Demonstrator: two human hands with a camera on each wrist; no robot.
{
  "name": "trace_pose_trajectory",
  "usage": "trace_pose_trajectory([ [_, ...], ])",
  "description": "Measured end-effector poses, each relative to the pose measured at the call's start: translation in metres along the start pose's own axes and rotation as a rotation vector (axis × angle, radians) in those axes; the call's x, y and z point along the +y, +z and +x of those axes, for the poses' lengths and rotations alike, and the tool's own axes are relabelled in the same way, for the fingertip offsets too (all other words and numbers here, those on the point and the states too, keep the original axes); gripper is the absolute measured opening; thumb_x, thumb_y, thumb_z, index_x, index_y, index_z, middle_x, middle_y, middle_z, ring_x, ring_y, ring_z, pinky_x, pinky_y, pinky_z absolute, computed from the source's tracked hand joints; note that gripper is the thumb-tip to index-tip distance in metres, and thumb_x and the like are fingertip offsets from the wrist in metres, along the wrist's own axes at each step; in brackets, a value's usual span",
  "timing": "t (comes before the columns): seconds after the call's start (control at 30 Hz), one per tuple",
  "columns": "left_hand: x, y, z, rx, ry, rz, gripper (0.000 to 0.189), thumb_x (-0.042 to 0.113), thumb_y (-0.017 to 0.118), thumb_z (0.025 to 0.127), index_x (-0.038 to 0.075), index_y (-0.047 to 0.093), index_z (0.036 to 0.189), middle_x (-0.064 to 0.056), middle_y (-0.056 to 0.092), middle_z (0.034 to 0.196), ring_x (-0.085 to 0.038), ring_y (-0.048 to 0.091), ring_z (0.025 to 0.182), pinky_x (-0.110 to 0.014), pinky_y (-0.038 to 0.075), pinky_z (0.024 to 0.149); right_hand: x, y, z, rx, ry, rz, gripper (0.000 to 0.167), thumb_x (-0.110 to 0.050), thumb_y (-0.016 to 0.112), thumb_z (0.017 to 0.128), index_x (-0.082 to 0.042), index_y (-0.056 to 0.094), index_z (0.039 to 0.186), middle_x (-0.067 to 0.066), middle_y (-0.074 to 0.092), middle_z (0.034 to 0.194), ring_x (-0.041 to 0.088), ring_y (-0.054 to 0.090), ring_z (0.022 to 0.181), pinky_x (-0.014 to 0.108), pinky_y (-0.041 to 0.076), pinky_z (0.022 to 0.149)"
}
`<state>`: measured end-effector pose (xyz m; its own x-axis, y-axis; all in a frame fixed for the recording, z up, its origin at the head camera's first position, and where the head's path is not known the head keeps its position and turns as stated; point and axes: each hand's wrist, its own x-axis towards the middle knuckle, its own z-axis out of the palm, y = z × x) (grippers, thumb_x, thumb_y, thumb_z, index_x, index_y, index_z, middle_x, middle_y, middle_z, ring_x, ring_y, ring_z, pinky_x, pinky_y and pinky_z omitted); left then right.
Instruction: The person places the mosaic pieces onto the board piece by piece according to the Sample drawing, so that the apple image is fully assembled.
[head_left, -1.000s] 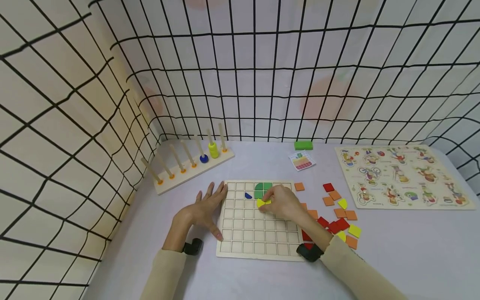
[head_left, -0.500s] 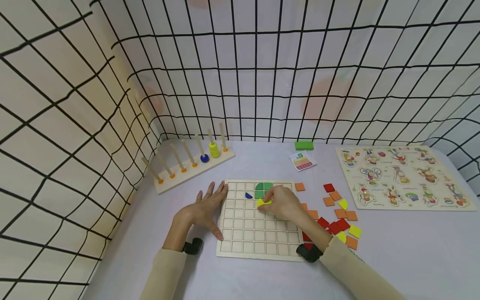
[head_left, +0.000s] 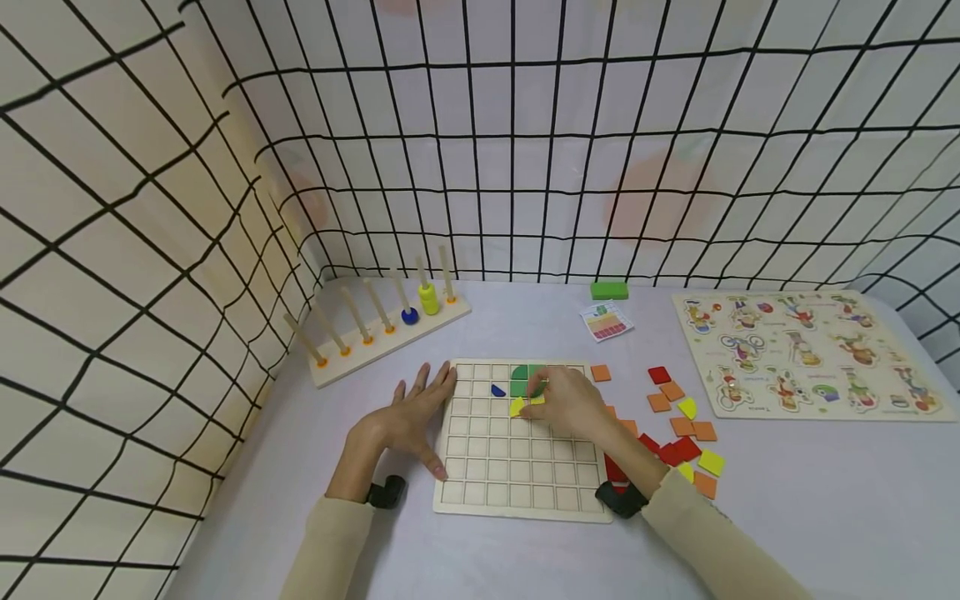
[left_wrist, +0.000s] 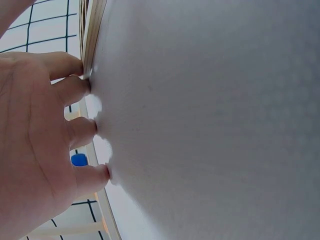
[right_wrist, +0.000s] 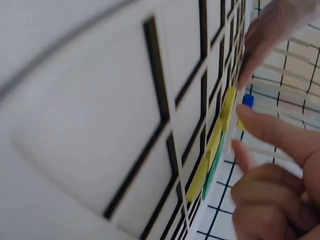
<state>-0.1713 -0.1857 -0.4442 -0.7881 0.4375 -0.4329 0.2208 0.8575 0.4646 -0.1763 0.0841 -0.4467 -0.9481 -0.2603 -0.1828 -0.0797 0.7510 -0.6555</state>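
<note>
With fingers spread apart, resting the left hand on the counter, touching the left edge of the gridded board, in front of the rack of pegs. Further right, reaching over the board with the right hand, right of the blue piece and close to the green pieces. Hovering just beside the yellow pieces lying on the board, with thumb and forefinger slightly apart and the remaining fingers curled. Rightward, sharing the counter with orange tiles, red tiles and, farthest right, the picture board.
</note>
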Motion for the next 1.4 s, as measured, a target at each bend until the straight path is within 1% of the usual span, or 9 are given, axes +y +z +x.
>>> trace_pose_trajectory([
  [0.07, 0.000, 0.000, 0.000, -0.001, 0.000, -0.002, 0.155, 0.036, 0.103, 0.052, 0.014, 0.003, 0.168, -0.006, -0.007, 0.176, -0.036, -0.017, 0.161, -0.064, -0.007, 0.129, 0.001, -0.002, 0.002, -0.031, -0.027, 0.049, 0.028, -0.018, 0.089, 0.080, -0.011, 0.075, 0.103, -0.005, 0.038, 0.057, 0.012, 0.032, 0.053, 0.023, 0.020, 0.051],
  [0.13, 0.000, 0.000, 0.000, -0.001, 0.000, -0.005, 0.155, 0.035, 0.103, 0.051, 0.014, 0.003, 0.168, -0.006, -0.007, 0.176, -0.036, -0.017, 0.161, -0.064, -0.007, 0.129, 0.003, -0.002, 0.004, -0.063, -0.054, 0.073, 0.029, -0.016, 0.089, 0.080, -0.012, 0.077, 0.107, -0.005, 0.031, 0.056, 0.011, 0.027, 0.051, 0.023, 0.017, 0.051],
  [0.23, 0.000, 0.001, 0.001, -0.005, -0.001, -0.004, 0.155, 0.035, 0.103, 0.052, 0.014, 0.003, 0.168, -0.006, -0.008, 0.176, -0.036, -0.017, 0.161, -0.064, -0.007, 0.129, 0.005, 0.000, 0.007, -0.083, -0.074, 0.061, 0.026, -0.014, 0.089, 0.080, -0.014, 0.080, 0.105, -0.006, 0.033, 0.057, 0.011, 0.030, 0.053, 0.022, 0.018, 0.051],
  [0.37, -0.001, 0.001, 0.000, -0.006, -0.002, -0.008, 0.155, 0.035, 0.103, 0.052, 0.013, 0.003, 0.168, -0.007, -0.008, 0.176, -0.036, -0.017, 0.161, -0.064, -0.007, 0.129, 0.006, 0.000, 0.009, -0.066, -0.084, 0.023, 0.022, -0.014, 0.090, 0.079, -0.016, 0.082, 0.100, -0.005, 0.038, 0.059, 0.011, 0.035, 0.055, 0.022, 0.019, 0.052],
  [0.6, -0.002, 0.001, 0.000, -0.002, -0.004, -0.016, 0.155, 0.035, 0.103, 0.051, 0.014, 0.003, 0.168, -0.006, -0.008, 0.176, -0.035, -0.018, 0.161, -0.064, -0.008, 0.129, 0.007, -0.001, 0.011, -0.057, -0.072, 0.011, 0.021, -0.018, 0.091, 0.078, -0.015, 0.081, 0.096, -0.005, 0.038, 0.056, 0.010, 0.033, 0.053, 0.022, 0.016, 0.051],
  [0.9, -0.002, 0.001, 0.000, 0.001, -0.004, -0.012, 0.155, 0.035, 0.103, 0.052, 0.014, 0.003, 0.168, -0.006, -0.008, 0.176, -0.036, -0.017, 0.161, -0.064, -0.007, 0.129, 0.007, -0.001, 0.011, -0.047, -0.086, 0.002, 0.019, -0.016, 0.090, 0.079, -0.014, 0.081, 0.095, -0.004, 0.041, 0.058, 0.011, 0.036, 0.054, 0.022, 0.018, 0.052],
  [1.07, 0.000, 0.000, 0.000, 0.000, -0.001, -0.020, 0.154, 0.034, 0.104, 0.052, 0.014, 0.003, 0.168, -0.006, -0.007, 0.176, -0.036, -0.017, 0.161, -0.064, -0.008, 0.129, 0.009, -0.004, 0.012, -0.054, -0.094, 0.028, 0.019, -0.014, 0.090, 0.079, -0.014, 0.082, 0.096, -0.004, 0.039, 0.057, 0.011, 0.034, 0.054, 0.022, 0.018, 0.052],
  [1.2, 0.001, -0.001, 0.000, -0.001, -0.002, -0.016, 0.154, 0.034, 0.104, 0.052, 0.014, 0.003, 0.168, -0.006, -0.007, 0.176, -0.035, -0.018, 0.161, -0.063, -0.008, 0.129, 0.011, -0.005, 0.012, -0.066, -0.101, 0.064, 0.019, -0.013, 0.090, 0.079, -0.013, 0.083, 0.097, -0.003, 0.041, 0.057, 0.012, 0.035, 0.053, 0.021, 0.020, 0.051],
  [1.4, 0.001, -0.001, 0.000, -0.001, 0.000, -0.011, 0.155, 0.034, 0.103, 0.052, 0.014, 0.003, 0.168, -0.006, -0.007, 0.176, -0.036, -0.017, 0.161, -0.064, -0.007, 0.129, 0.013, -0.006, 0.012, -0.073, -0.090, 0.074, 0.018, -0.013, 0.090, 0.079, -0.013, 0.084, 0.095, -0.004, 0.044, 0.058, 0.011, 0.036, 0.054, 0.020, 0.022, 0.050],
])
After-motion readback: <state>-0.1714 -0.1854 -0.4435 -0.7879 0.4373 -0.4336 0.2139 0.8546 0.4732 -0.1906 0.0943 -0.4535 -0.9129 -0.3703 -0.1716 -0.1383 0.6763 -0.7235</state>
